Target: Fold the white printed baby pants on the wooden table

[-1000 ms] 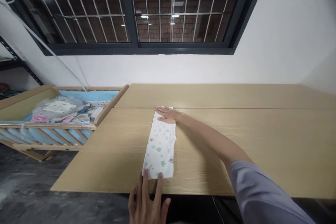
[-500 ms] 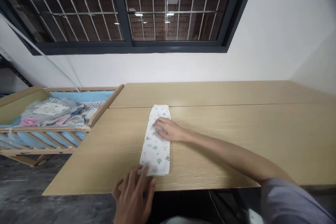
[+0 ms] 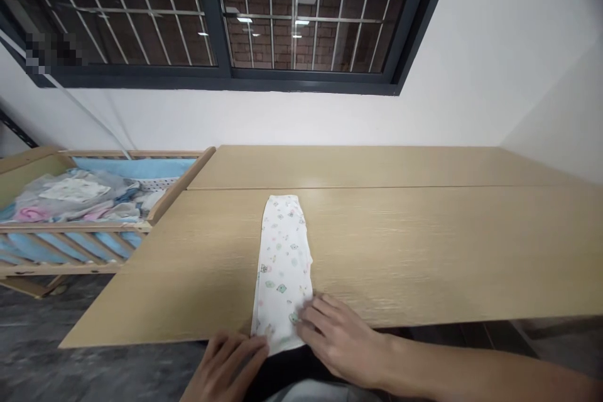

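White baby pants with a small green and pink print lie folded lengthwise on the wooden tabletop, the narrow end pointing to the wall. Their wider near end reaches the table's front edge. My left hand is at the near left corner, thumb and fingers closed on the fabric. At the near right corner my right hand has its fingers curled over the side of the cloth; its fingertips are slightly blurred.
A wooden crib with blue lining stands left of the table, holding a pile of clothes and plastic bags. Behind the table is a white wall with a barred window. Grey floor shows at lower left.
My right hand has moved from the middle of the pants down to their near right corner. The pants have shifted toward me, and my left hand has closed on the near left corner.
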A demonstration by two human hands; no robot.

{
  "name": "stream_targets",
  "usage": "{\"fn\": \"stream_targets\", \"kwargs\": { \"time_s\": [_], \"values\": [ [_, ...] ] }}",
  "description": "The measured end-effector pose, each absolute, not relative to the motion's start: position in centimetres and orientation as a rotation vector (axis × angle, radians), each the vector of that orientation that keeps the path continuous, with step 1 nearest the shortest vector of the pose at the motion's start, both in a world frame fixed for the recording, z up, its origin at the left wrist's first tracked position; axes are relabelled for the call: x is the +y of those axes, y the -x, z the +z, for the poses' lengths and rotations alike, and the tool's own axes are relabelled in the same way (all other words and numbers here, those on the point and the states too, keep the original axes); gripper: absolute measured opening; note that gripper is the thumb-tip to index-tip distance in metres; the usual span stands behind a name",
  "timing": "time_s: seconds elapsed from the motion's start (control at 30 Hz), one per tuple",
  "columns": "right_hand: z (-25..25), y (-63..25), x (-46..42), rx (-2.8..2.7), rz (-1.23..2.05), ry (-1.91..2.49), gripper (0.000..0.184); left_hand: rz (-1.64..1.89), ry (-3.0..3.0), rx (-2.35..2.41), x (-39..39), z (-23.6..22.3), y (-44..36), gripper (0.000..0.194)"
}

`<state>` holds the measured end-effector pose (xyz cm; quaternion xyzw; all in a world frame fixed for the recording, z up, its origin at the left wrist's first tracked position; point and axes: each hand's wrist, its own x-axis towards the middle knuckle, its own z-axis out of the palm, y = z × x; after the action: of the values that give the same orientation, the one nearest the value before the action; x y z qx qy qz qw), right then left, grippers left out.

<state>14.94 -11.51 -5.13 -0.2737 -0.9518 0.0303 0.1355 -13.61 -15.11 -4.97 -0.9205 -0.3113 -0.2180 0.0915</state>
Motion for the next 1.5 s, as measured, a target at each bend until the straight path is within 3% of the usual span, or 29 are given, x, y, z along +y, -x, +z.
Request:
{"fn": "stream_targets", "kwargs": {
  "time_s": [0.27, 0.43, 0.57, 0.77, 0.93, 1.07, 1.2, 1.37, 1.5],
  "values": [
    [2.4, -15.2, -8.8, -2.36, 0.659, 1.001, 0.02, -1.009, 2.435, -1.399, -11.1, -1.3, 10.9, 0.021],
    [5.1, -15.2, -0.7, -2.139, 0.65, 1.04, 0.022, -0.987, 2.432, -1.573, -4.0, 3.9, 9.0, 0.034],
    [4.2, -15.1, 7.1, -1.949, 0.731, 1.105, 0.035, -0.921, 2.507, -1.628, 3.1, 5.6, 8.5, 0.035],
    [0.1, -14.3, 15.5, -1.885, 0.785, 1.32, 0.015, -0.548, 2.506, -1.819, 12.5, 2.5, 7.3, 0.028],
    [-2.6, -13.5, 18.0, -1.898, 0.691, 1.521, 0.011, -0.349, 2.449, -1.919, 15.3, -0.5, 5.8, 0.027],
    [-3.4, -13.3, 18.4, -1.941, 0.64, 1.592, 0.012, -0.292, 2.372, -1.97, 14.8, 0.0, 4.8, 0.028],
    [-2.3, -13.6, 17.1, -2.024, 0.515, 1.479, 0.037, -0.345, 2.227, -2.0, 9.6, 1.4, 3.6, 0.042],
    [0.4, -12.6, 12.7, -2.519, 0.215, 0.848, 0.053, -0.347, 2.249, -1.842, -0.7, -1.4, 1.5, 0.056],
    [0.3, -10.4, 9.2, -2.821, 0.293, 0.411, 0.057, -0.295, 2.215, -1.844, -4.6, -5.3, 0.7, 0.065]
  ]
}}
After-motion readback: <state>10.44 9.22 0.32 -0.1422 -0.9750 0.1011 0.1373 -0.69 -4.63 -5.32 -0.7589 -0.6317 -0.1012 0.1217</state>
